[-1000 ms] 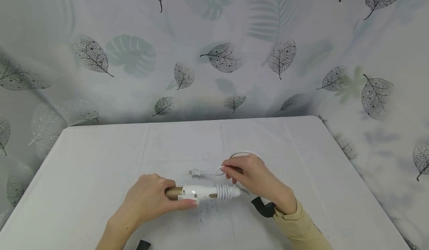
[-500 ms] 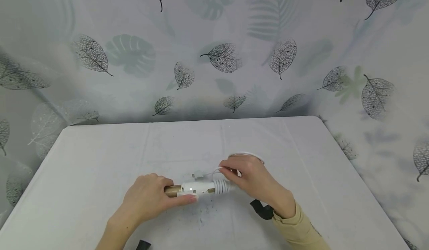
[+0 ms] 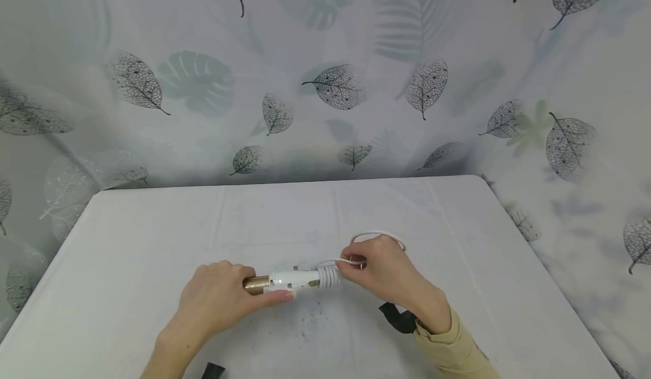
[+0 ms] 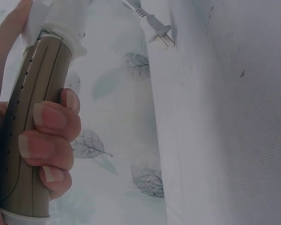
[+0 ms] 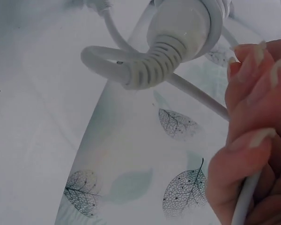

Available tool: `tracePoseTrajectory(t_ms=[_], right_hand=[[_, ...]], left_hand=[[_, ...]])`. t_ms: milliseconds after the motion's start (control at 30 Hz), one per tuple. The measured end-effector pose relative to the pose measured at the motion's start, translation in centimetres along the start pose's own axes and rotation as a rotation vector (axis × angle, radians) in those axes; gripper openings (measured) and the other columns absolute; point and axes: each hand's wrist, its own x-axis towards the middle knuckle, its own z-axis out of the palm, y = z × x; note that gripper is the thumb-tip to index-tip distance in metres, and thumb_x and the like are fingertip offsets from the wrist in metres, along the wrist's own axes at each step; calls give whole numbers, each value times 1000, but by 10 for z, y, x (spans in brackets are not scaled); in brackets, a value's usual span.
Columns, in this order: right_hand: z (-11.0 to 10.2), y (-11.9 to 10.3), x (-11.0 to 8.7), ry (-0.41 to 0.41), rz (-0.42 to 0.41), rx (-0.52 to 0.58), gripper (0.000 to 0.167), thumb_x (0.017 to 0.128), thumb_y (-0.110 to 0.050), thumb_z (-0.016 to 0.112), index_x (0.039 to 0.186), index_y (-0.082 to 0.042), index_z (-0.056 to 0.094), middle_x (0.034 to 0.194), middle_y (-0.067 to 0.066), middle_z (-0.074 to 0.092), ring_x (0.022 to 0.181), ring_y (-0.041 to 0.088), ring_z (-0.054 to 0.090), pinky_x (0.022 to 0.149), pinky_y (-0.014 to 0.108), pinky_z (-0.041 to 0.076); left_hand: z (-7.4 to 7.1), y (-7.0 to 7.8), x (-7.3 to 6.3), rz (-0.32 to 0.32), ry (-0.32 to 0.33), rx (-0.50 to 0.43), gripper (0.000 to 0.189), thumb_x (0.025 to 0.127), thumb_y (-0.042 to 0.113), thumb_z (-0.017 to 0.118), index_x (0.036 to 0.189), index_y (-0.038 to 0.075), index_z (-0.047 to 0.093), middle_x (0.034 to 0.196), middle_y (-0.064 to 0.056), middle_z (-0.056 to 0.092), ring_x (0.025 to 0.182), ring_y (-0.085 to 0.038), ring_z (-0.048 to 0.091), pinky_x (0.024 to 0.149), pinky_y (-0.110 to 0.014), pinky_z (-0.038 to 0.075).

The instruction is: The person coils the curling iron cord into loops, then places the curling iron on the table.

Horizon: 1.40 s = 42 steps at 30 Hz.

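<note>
My left hand [image 3: 216, 295] grips a curling iron [image 3: 292, 279] round its gold-brown barrel, thumb stretched along the white part. In the left wrist view, fingers [image 4: 51, 117] curl over the barrel [image 4: 35, 93], which has a row of small dark dots. White cord [image 3: 378, 232] is wound in several turns round the handle's right end. My right hand [image 3: 389, 266] pinches the cord beside these turns, and a loop arcs behind the hand. In the right wrist view the ribbed cord sleeve [image 5: 154, 68] bends at the handle's end. A two-pin plug [image 4: 158, 30] hangs near the iron.
A white-covered table [image 3: 168, 243] lies beneath the hands, with small dark specks on it below the iron. Behind it hangs a leaf-patterned curtain [image 3: 305, 136]. A black strap [image 3: 399, 318] shows by the right wrist, another black strap [image 3: 212, 370] near the left forearm.
The curling iron has shifted slightly left and up in the head view, along with the left hand. The right hand has swung left then back, drawing the cord near the wound turns.
</note>
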Motion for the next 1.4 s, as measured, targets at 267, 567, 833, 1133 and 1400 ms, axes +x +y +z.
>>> tracePoseTrajectory(t_ms=[267, 567, 833, 1133, 1400], right_hand=[[-6, 1, 0, -206, 130, 65, 9, 95, -18, 69, 89, -14, 74, 70, -14, 61, 57, -5, 48, 60, 21, 43], [-7, 5, -1, -299, 126, 123, 19, 102, -17, 58, 84, -16, 66, 67, -14, 52, 58, -1, 46, 61, 22, 41], [-6, 0, 0, -344, 74, 193, 28, 104, -18, 55, 76, -20, 58, 65, -15, 50, 58, -1, 43, 61, 21, 40], [-1, -6, 1, -314, 19, 273, 14, 104, -10, 52, 100, -12, 66, 74, -8, 56, 67, 1, 47, 64, 21, 45], [5, -6, 2, -237, 133, 123, 12, 101, -8, 57, 104, -9, 69, 83, -8, 64, 74, 2, 56, 68, 25, 48]], left_hand=[[-3, -4, -1, -9, 8, 1, 70, 62, 94, 55, 68, 26, 64, 54, 8, 45, 51, -11, 40, 49, -29, 30], [-6, -10, 1, -3, 62, 37, 70, 66, 93, 55, 61, 23, 55, 52, 8, 40, 51, -12, 38, 50, -29, 30], [-4, -11, 2, -19, 90, 35, 71, 66, 91, 57, 56, 22, 46, 50, 7, 36, 48, -12, 36, 48, -29, 28], [-5, -10, 0, -45, 176, 58, 71, 71, 87, 59, 56, 19, 42, 49, 6, 32, 45, -12, 31, 44, -29, 24], [-2, -10, 1, -75, 212, 63, 72, 70, 85, 62, 55, 18, 40, 50, 6, 28, 45, -12, 28, 43, -29, 22]])
